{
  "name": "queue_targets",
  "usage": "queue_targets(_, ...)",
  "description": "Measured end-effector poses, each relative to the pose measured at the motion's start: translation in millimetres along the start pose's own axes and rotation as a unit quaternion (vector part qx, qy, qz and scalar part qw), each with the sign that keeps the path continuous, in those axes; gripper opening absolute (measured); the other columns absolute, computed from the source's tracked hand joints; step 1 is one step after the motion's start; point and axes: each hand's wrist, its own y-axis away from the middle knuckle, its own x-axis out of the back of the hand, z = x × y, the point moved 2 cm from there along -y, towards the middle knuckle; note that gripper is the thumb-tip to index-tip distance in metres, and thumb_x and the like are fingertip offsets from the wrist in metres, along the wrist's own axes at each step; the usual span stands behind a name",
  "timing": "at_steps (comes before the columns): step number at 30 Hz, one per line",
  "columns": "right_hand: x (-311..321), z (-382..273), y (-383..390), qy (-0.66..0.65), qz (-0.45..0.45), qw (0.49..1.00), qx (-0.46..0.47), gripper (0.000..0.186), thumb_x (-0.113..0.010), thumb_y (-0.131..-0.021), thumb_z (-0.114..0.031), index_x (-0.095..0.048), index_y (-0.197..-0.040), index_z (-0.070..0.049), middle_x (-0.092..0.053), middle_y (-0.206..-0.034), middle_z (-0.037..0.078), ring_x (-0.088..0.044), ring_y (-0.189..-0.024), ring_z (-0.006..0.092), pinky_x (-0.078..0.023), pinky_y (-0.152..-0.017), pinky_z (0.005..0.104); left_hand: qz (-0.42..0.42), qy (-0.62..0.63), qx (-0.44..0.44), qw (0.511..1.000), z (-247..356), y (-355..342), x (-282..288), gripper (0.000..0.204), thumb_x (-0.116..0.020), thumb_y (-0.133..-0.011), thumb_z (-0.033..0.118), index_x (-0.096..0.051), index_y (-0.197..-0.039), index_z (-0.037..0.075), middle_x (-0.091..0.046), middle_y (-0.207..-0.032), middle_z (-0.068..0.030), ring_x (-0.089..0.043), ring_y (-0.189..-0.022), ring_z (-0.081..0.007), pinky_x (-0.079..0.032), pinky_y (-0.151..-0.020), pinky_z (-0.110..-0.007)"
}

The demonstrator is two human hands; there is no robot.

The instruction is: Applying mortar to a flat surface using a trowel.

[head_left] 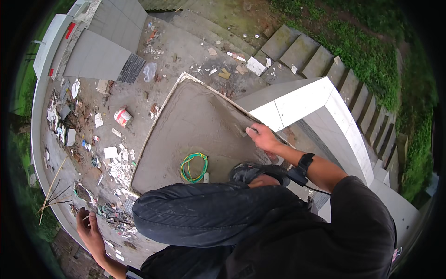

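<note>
Below me is a raised slab with a layer of smooth grey mortar (181, 121) and a thin pale rim. My right hand (265, 142) is low over the mortar near the slab's right edge. Its fingers are closed, and a pale patch shows just beyond the fingertips, but what they grip cannot be made out. Out past my knee on the left, my left hand (90, 230) hangs in the air, fingers loosely curved, thumb apart, holding nothing. A coil of green-and-yellow wire (193, 167) lies on the slab between my knee and dark shoe (251, 172).
White panelled parapets (302, 100) border the slab's right side. Concrete steps (320, 60) descend beyond them beside grass. On the lower floor to the left lie a white-and-red bucket (122, 117), broken tile pieces (118, 162) and mixed rubble. A curved wall (39, 144) bounds that floor.
</note>
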Motion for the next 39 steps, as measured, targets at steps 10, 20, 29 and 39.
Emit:
queue_targets(10, -24.4, -58.6, 0.5, -0.230, -0.113, 0.960, -0.111, 0.037, -0.057, -0.111, -0.037, -0.058, -0.100, -0.001, -0.057, -0.076, 0.005, -0.057, -0.057, 0.0149, -0.048, -0.048, 0.0345, 0.004, -0.006, -0.007, 1.000, 13.1, 1.0, 1.5, 0.057, -0.069, -0.106, 0.038, -0.059, -0.141, -0.005, -0.070, -0.116, -0.0147, -0.066, -0.097, -0.0225, -0.052, -0.085, -0.038)
queue_targets(20, 30.0, -19.9, 57.3, -0.215, -0.094, 0.948, -0.213, 0.035, -0.059, -0.111, -0.034, -0.057, -0.103, 0.000, -0.055, -0.076, 0.006, -0.055, -0.056, 0.0154, -0.046, -0.046, 0.0350, 0.009, -0.001, 0.004, 1.000, 1.0, 6.9, 1.9, 0.058, -0.070, -0.106, 0.039, -0.060, -0.142, -0.005, -0.071, -0.116, -0.0152, -0.067, -0.098, -0.0232, -0.053, -0.087, -0.039)
queue_targets(29, 49.6, -24.2, 84.3, -0.077, -0.114, 0.975, -0.173, 0.039, -0.058, -0.111, -0.034, -0.063, -0.099, 0.003, -0.058, -0.063, 0.008, -0.057, -0.050, 0.0162, -0.049, -0.046, 0.0340, -0.002, -0.003, -0.019, 1.000, 3.8, -10.3, -9.7, 0.055, -0.070, -0.106, 0.038, -0.060, -0.140, -0.005, -0.070, -0.111, -0.0145, -0.066, -0.097, -0.0227, -0.053, -0.087, -0.038)
queue_targets(39, 72.9, -18.3, 86.2, 0.034, -0.142, 0.985, -0.095, 0.039, -0.063, -0.107, -0.032, -0.065, -0.098, 0.006, -0.061, -0.062, 0.014, -0.062, -0.049, 0.0215, -0.052, -0.051, 0.0407, -0.027, 0.013, -0.035, 0.999, 11.7, -38.2, -29.8, 0.050, -0.071, -0.105, 0.036, -0.062, -0.133, -0.004, -0.069, -0.108, -0.0125, -0.065, -0.093, -0.0207, -0.053, -0.082, -0.037)
